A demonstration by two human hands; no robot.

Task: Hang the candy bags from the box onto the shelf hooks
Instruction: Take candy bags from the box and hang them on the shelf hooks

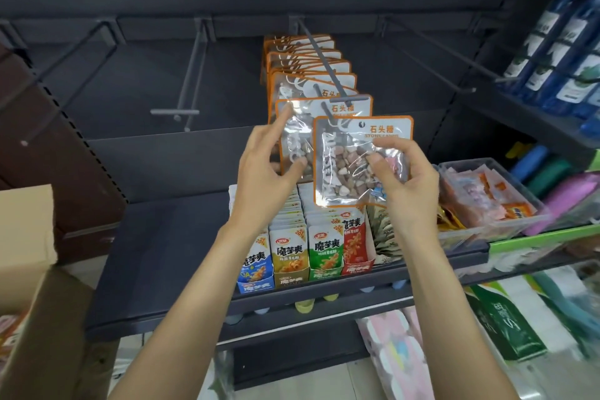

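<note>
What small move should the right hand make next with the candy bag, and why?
Probably push the front candy bag back along the hook. The right hand grips it near the hook's tip, while the left hand steadies the hung bag behind it.

Both arms raised — left hand (264, 159), right hand (406, 172) pinching

This is a shop, seen at a retail display stand. A dark metal back panel (162, 75) carries long display hooks (190, 75), one of them loaded with a row of identical orange-edged candy bags (311, 68). On the shelf (162, 237) below, packaged snacks (305, 247) stand in rows at its front edge, beside a clear bin (487, 198) of small wrapped goods. Blue packets (558, 52) hang at the right, and a cardboard box (32, 269) sits at the lower left.
</note>
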